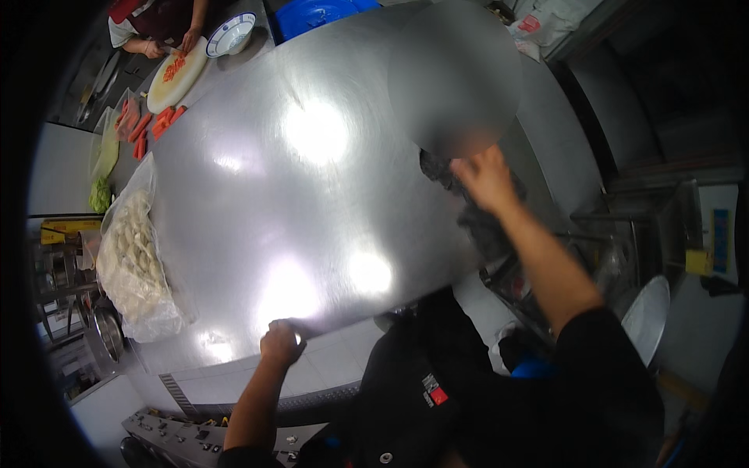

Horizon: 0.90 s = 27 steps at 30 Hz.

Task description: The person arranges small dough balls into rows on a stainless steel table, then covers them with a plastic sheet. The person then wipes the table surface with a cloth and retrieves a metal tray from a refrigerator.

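My left hand point(282, 344) is at the near edge of a stainless steel table point(234, 234), its fingers curled. Whether it grips the edge or something small cannot be made out. At the table's right side, my right hand point(487, 180) reaches over a dark, crumpled cloth or plastic bag point(485, 228). This hand is motion-blurred, and a round blurred patch covers the area just past its fingertips. Whether the fingers hold the dark material is unclear.
A clear bag of pale, lumpy food point(131, 245) lies on the left. Across the table, another person's hands point(175, 45) cut orange-red pieces on a white chopping board point(169, 88). Beside it stand a blue-rimmed bowl point(232, 35) and a blue tub point(316, 14). Wire racks point(608, 234) stand right.
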Each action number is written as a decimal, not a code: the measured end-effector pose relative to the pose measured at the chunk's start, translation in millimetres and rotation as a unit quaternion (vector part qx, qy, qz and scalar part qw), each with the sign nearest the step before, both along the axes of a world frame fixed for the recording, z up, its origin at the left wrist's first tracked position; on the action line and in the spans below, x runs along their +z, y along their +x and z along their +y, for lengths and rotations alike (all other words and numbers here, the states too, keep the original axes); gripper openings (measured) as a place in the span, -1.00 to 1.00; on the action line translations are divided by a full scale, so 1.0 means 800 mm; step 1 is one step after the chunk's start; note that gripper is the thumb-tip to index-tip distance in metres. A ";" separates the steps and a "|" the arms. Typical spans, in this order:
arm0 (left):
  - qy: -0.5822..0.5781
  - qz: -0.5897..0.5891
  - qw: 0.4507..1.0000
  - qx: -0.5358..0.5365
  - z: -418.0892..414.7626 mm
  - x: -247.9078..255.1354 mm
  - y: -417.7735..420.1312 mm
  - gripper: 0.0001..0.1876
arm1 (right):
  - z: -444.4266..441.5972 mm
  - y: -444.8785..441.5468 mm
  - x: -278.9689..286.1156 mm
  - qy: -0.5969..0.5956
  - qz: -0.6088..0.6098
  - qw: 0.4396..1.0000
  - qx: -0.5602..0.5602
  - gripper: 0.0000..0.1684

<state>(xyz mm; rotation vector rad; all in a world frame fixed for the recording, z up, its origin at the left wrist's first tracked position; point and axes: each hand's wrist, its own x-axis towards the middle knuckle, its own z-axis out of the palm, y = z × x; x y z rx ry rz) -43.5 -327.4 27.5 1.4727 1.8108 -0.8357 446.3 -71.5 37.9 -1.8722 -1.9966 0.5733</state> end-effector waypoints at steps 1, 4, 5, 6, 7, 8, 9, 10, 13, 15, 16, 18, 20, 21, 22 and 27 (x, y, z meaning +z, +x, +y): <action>0.001 0.006 0.999 0.045 -0.015 -0.025 -0.016 -0.56 | -0.024 -0.022 -0.036 0.055 -0.196 0.979 0.028 -0.34; -0.034 -0.017 0.997 0.061 0.013 0.022 0.013 -0.52 | 0.045 -0.035 -0.087 0.145 -0.187 0.969 0.063 -0.41; -0.051 0.025 0.996 0.073 0.017 0.025 0.019 -0.45 | 0.105 -0.028 -0.094 0.157 -0.202 0.965 0.067 -0.42; -0.054 0.042 0.997 0.044 0.009 0.015 0.014 -0.39 | 0.167 -0.024 -0.095 0.168 -0.219 0.959 0.067 -0.43; -0.053 0.064 0.996 0.018 -0.003 0.003 0.006 -0.32 | 0.235 -0.028 -0.082 0.176 -0.177 0.967 0.059 -0.45; -0.042 0.070 0.997 -0.004 -0.011 -0.006 -0.001 -0.33 | 0.293 -0.034 -0.079 0.219 -0.217 0.949 0.059 -0.53; -0.061 0.089 0.994 0.010 0.018 0.004 0.016 -0.38 | 0.355 -0.037 -0.093 0.263 -0.099 0.957 0.076 -0.61; -0.042 0.098 0.994 -0.016 0.010 -0.013 0.004 -0.41 | 0.415 -0.042 -0.103 0.302 0.021 0.949 0.091 -0.69; -0.031 0.122 0.992 0.005 -0.021 -0.025 0.000 -0.49 | 0.395 -0.126 -0.058 0.210 0.044 0.970 0.117 -0.83; -0.020 0.091 0.996 0.015 -0.017 -0.013 0.004 -0.43 | 0.276 -0.125 -0.098 0.194 0.019 0.936 0.294 -0.73; -0.020 0.085 0.996 0.018 -0.015 -0.014 0.004 -0.41 | 0.216 -0.122 -0.116 0.181 0.013 0.908 0.378 -0.66; -0.031 0.080 0.996 0.021 -0.008 -0.005 0.008 -0.39 | 0.171 -0.087 -0.086 0.137 0.022 0.871 0.472 -0.64; -0.046 0.079 0.996 0.022 0.007 -0.002 0.016 -0.39 | 0.185 -0.056 -0.090 0.140 0.022 0.838 0.527 -0.63; -0.049 0.075 0.996 0.022 0.001 0.002 0.016 -0.39 | 0.242 -0.068 -0.082 0.173 0.010 0.845 0.506 -0.60; -0.044 0.074 0.996 0.022 0.001 0.001 0.015 -0.40 | 0.314 -0.080 -0.096 0.254 -0.038 0.854 0.453 -0.60; -0.069 0.101 0.992 0.012 0.022 -0.013 -0.001 -0.44 | 0.530 -0.135 -0.104 0.297 -0.049 0.936 0.184 -0.64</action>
